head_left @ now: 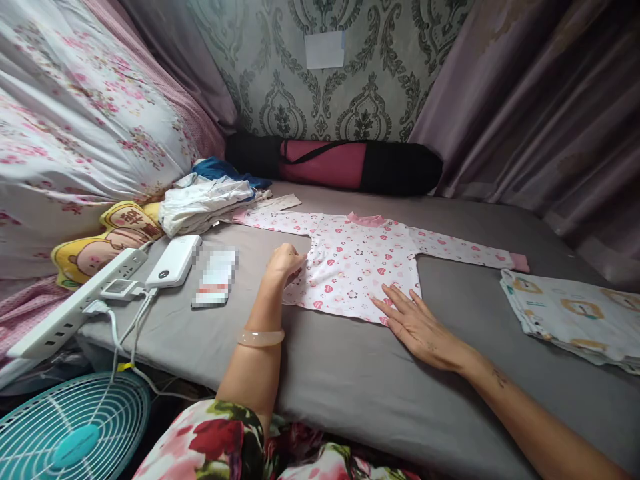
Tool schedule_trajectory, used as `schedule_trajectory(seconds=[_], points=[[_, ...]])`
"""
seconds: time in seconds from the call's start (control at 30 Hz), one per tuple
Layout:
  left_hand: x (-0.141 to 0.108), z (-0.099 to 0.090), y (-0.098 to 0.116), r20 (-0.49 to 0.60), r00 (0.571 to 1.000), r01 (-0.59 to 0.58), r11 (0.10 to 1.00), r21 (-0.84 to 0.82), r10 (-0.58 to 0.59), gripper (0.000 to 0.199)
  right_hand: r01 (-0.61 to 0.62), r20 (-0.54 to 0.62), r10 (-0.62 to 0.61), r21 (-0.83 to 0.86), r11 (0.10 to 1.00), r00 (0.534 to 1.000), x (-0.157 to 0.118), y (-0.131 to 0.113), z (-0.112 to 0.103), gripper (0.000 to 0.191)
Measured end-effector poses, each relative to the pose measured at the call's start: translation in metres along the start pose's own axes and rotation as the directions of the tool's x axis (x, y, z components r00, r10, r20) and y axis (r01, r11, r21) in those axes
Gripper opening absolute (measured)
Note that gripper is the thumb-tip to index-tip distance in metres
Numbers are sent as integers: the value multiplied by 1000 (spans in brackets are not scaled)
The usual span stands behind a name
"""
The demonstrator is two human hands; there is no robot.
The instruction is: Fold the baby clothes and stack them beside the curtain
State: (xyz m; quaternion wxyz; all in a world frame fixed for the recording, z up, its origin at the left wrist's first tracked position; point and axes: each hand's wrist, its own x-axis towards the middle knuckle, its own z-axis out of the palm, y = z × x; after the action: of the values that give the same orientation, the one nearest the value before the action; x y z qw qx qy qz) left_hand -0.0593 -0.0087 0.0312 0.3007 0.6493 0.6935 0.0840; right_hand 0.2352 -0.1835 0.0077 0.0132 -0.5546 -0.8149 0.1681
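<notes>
A small white shirt with pink hearts, a pink collar and pink cuffs lies flat on the grey sheet, both sleeves stretched out sideways. At the shirt's left side, near the hem, my left hand has its fingers curled together at the fabric's edge; a pale bangle circles that wrist. My right hand rests palm down with spread fingers on the lower right corner of the shirt.
Folded patterned cloth lies at the right. Piled clothes, a yellow cushion, a white power bank, a blurred flat item and a power strip are left. A fan stands below; a long bag lies behind.
</notes>
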Motion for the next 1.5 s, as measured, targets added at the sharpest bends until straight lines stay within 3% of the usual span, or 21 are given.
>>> schedule_trajectory(seconds=[0.1, 0.2, 0.3, 0.37, 0.47, 0.6, 0.7, 0.9, 1.1, 1.3, 1.5], points=[[-4, 0, 4, 37, 999, 14, 1000, 24, -15, 23, 15, 54, -21, 119, 993, 998, -18, -9, -10, 53], [-10, -4, 10, 60, 998, 6, 998, 61, -10, 22, -20, 145, -27, 309, 951, 989, -25, -16, -38, 52], [-12, -5, 12, 82, 997, 5, 996, 93, -13, 18, -91, 151, 28, 432, 897, 988, -5, -17, -68, 56], [-11, -3, 12, 72, 997, -3, 995, 102, -4, 13, -116, 43, 109, 412, 904, 993, 27, -10, -76, 53], [-9, 1, 11, 56, 998, -26, 995, 95, 21, 6, -146, -229, 200, 230, 962, 953, 89, 9, -65, 47], [-10, 0, 13, 44, 999, -17, 997, 75, 14, 5, -434, -263, 432, 54, 899, 863, 160, 25, -33, 58], [-13, -3, 14, 30, 1000, 1, 1000, 30, -2, 5, -490, -237, 481, 24, 871, 844, 186, 16, -17, 63], [-8, -1, 8, 48, 999, -20, 1000, -21, 21, 4, -330, -182, 324, -8, 944, 928, 205, -31, -10, 67], [0, -1, -4, 80, 996, -31, 999, 20, 29, 7, -187, -107, 184, -18, 982, 977, 219, -73, -2, 68], [-7, -15, -5, 303, 953, 0, 999, -53, 16, 12, -155, -162, 149, -24, 988, 975, 219, -83, 5, 67], [-15, -28, -6, 385, 923, -6, 1000, -13, 10, 21, -199, -198, 194, -8, 980, 961, 218, -84, 8, 67]])
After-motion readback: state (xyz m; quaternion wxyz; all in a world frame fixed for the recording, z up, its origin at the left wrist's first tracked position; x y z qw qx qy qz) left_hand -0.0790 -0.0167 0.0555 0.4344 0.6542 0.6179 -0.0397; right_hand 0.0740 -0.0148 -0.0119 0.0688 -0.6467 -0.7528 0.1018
